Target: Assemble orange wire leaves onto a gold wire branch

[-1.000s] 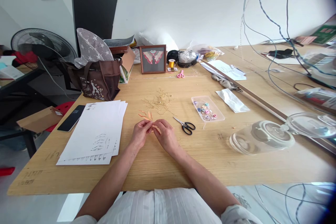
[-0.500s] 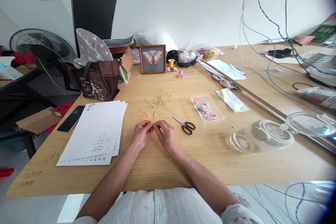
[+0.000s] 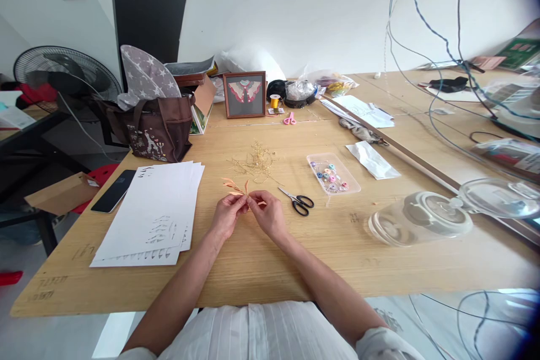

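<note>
Between my two hands is a small spray of orange petal-like or leaf-like pieces [image 3: 232, 184], with thin tips pointing up and to the left. My left hand [image 3: 230, 214] pinches its base from the left. From the right, my right hand [image 3: 266, 214] pinches the same base, thumb and fingertips together and almost touching the left ones. What joins the pieces is hidden by my fingers. Just beyond my hands lies a loose tangle of gold wire or thread [image 3: 257, 162]. Black-handled scissors [image 3: 299, 202] rest to the right of my right hand, blades partly apart.
Printed sheets [image 3: 143, 214] and a phone [image 3: 113, 191] lie left. To the right are a bead tray [image 3: 333, 175], a white packet [image 3: 372, 160] and a clear glass jar [image 3: 417, 219]. Behind stand a brown bag [image 3: 162, 129], a framed piece [image 3: 244, 95] and pink scissors [image 3: 289, 119].
The orange spray has turned, its pieces now leaning further left and one tip showing by my right fingers. My right hand has shifted slightly; the things on the table stay put.
</note>
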Demonstrator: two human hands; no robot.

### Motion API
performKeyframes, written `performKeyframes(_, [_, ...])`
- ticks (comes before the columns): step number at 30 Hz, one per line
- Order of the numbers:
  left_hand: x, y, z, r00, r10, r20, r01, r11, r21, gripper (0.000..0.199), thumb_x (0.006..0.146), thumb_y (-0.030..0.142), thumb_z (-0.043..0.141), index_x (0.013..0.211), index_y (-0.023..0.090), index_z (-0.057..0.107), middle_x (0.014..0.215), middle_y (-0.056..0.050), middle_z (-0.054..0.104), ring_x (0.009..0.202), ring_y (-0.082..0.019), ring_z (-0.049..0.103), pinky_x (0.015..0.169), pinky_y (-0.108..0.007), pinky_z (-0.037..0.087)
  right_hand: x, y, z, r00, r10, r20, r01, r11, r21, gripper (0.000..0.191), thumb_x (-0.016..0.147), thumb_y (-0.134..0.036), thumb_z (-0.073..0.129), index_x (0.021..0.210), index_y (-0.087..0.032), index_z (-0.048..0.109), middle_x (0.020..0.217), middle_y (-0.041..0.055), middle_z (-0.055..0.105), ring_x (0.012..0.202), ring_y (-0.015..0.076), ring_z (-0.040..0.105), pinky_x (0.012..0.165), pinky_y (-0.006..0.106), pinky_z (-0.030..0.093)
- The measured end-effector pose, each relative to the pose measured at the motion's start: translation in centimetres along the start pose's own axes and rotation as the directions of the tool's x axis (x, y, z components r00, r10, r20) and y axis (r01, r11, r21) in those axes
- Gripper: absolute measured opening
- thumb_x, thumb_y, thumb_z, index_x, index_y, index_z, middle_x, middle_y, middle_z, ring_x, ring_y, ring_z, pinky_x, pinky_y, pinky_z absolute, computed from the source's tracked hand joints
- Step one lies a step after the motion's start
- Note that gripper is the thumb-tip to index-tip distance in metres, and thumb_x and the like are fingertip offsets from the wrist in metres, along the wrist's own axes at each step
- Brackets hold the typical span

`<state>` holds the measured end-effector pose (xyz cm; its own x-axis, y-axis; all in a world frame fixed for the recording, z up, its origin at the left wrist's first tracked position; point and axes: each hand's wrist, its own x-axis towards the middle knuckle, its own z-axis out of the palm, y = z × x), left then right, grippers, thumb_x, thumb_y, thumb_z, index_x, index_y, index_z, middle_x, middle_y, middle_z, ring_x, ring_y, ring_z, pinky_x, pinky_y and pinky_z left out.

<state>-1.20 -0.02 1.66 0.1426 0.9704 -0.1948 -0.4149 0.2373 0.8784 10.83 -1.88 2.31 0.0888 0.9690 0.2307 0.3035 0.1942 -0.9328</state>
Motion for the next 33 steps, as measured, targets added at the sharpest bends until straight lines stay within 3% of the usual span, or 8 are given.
performKeyframes(5, [-0.1,0.3,0.0,0.999,-0.036,0.006,0.036,0.999,0.004,0.02,0.056,0.026,0.076,0.064,0.013,0.063,0.062,0.0,0.062,0.056,-0.008,0.052,0.057,-0.021,0.04,0.3,0.7,0.1,0.995,0.06,0.074,-0.071,0.986,0.148,0.02,0.077,-0.029,0.055,0.088,-0.015,0.066,0.081,0.006,0.066,0.067,0.0141,0.062,0.057,0.024,0.051])
performKeyframes(11, [-0.4,1.0,0.3,0.995,-0.098,0.022,0.098,0.995,-0.001,0.02,0.056,0.025,0.076,0.062,0.011,0.062,0.057,0.0,0.059,0.054,-0.007,0.05,0.053,-0.019,0.038,0.1,0.7,0.2,0.997,0.046,0.062,-0.06,0.966,0.25,0.016,0.077,-0.027,0.056,0.081,-0.015,0.066,0.072,0.0047,0.066,0.062,0.014,0.063,0.06,0.025,0.052])
performKeyframes(16, [-0.4,1.1,0.4,0.996,-0.073,0.045,0.072,0.997,0.017,0.019,0.057,0.025,0.075,0.062,0.011,0.063,0.057,-0.001,0.058,0.054,-0.007,0.05,0.051,-0.02,0.036,0.1,0.8,0.2,0.997,0.059,0.054,-0.069,0.976,0.206,0.018,0.078,-0.028,0.056,0.082,-0.014,0.067,0.071,0.0055,0.067,0.063,0.0152,0.063,0.06,0.026,0.053])
performKeyframes(25, [-0.2,1.1,-0.1,0.995,-0.016,0.095,0.0,0.987,0.163,0.023,0.065,0.032,0.07,0.067,0.01,0.065,0.058,-0.003,0.059,0.055,-0.009,0.05,0.049,-0.019,0.033,0.1,0.9,0.2,0.999,-0.03,0.012,0.029,0.996,0.085,0.017,0.08,-0.024,0.052,0.081,-0.014,0.067,0.074,0.0052,0.065,0.064,0.014,0.061,0.06,0.025,0.051])
performKeyframes(33, [-0.3,1.2,0.1,0.999,-0.034,0.035,0.026,0.982,0.186,0.025,0.063,0.033,0.071,0.062,0.01,0.062,0.054,-0.002,0.056,0.049,-0.008,0.047,0.045,-0.019,0.029,-0.1,1.0,-0.1,0.979,-0.204,0.009,0.204,0.973,-0.105,0.017,0.081,-0.018,0.05,0.085,-0.018,0.067,0.078,0.0049,0.064,0.069,0.0137,0.061,0.061,0.023,0.049])
